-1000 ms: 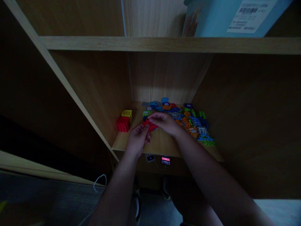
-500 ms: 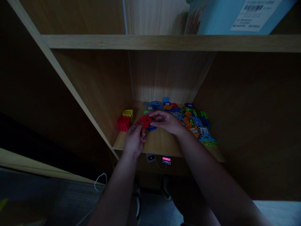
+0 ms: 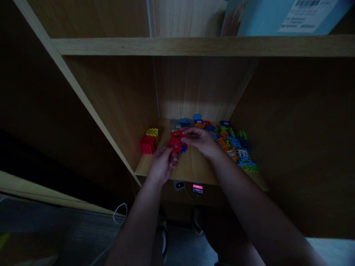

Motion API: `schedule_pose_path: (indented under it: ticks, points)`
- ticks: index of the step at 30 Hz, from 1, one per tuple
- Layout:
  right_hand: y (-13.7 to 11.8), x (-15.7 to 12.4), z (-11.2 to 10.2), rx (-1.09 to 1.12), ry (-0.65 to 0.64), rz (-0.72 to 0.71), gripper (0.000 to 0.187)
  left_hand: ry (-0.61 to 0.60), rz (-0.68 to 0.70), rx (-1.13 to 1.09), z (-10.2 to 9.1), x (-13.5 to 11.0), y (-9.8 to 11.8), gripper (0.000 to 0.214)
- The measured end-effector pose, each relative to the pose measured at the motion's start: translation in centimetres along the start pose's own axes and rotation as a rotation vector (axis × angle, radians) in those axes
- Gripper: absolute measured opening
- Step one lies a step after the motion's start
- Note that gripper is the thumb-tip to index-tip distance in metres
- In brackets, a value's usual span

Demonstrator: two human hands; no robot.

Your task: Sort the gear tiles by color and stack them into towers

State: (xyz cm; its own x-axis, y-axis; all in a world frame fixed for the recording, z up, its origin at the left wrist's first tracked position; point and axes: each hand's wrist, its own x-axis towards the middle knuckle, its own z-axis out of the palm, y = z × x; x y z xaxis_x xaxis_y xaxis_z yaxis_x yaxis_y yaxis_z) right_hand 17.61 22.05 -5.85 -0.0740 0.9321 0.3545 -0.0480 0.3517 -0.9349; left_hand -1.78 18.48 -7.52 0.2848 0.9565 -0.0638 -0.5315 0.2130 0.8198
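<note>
Inside the lower compartment of a wooden cabinet, I am holding up two red toothed pieces, one above the other, just over the shelf; whether they are locking together I cannot tell. My left grip is pinching the lower one, thumb pressing on top and fingers curling beneath, while my right grip is bringing thumb and forefinger, slightly parted, onto the right edge of the upper one. The compartment is also holding a loose heap of blue, orange and green pieces, spreading from the back panel to the right front, with my right grip and forearm hiding part of it. A blue toothed piece is showing just behind the red pair. Near the left wall, a red block is standing in front of a yellow block. Overhead, a light-blue box bearing a white label is sitting on the upper shelf, the frame cutting off its top. Below the shelf's front edge, a lit phone is lying beside a small device.
</note>
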Motion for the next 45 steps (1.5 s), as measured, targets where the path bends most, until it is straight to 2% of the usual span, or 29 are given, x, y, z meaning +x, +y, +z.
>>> schedule_pose_path:
  ticks: [4, 8, 10, 14, 18, 21, 25, 29, 34, 39, 42, 45]
  points:
    - [0.9, 0.3, 0.5, 0.000, 0.082, -0.014, 0.036, -0.331, -0.142, 0.151, -1.0, -1.1, 0.4, 0.036]
    - [1.8, 0.6, 2.3, -0.106, 0.139, -0.006, 0.038, -0.680, -0.271, 0.338, -2.6, -2.0, 1.2, 0.046]
    - [1.9, 0.9, 3.9, -0.165, 0.131, -0.033, 0.035, -0.771, -0.301, 0.362, -3.1, -2.2, 1.8, 0.050]
    - [1.3, 1.8, 7.7, -0.234, 0.118, -0.114, 0.028, -0.875, -0.319, 0.398, -3.4, -2.5, 2.6, 0.050]
    - [1.8, 2.4, 11.0, -0.220, 0.171, -0.135, 0.027, -0.873, -0.334, 0.407, -3.3, -2.7, 2.7, 0.051]
    - [3.1, 2.5, 12.1, -0.234, 0.169, -0.081, 0.030, -0.840, -0.328, 0.392, -3.3, -2.7, 2.5, 0.051]
    - [4.2, 2.4, 12.0, -0.226, 0.141, -0.083, 0.031, -0.803, -0.308, 0.350, -3.3, -2.8, 2.3, 0.050]
    - [4.2, 2.3, 12.0, -0.251, 0.121, -0.116, 0.027, -0.806, -0.316, 0.348, -3.1, -3.0, 2.6, 0.052]
    - [4.3, 2.3, 12.2, -0.240, 0.083, -0.130, 0.026, -0.737, -0.318, 0.383, -3.1, -3.2, 2.6, 0.057]
    - [4.3, 2.3, 12.3, -0.234, 0.060, -0.106, 0.025, -0.694, -0.333, 0.303, -3.1, -3.2, 2.3, 0.051]
    - [4.3, 2.3, 12.2, -0.245, 0.035, -0.098, 0.025, -0.639, -0.395, 0.318, -3.2, -3.2, 2.3, 0.044]
    - [4.5, 2.4, 12.2, -0.236, 0.015, -0.104, 0.025, -0.632, -0.384, 0.323, -3.3, -3.2, 2.3, 0.045]
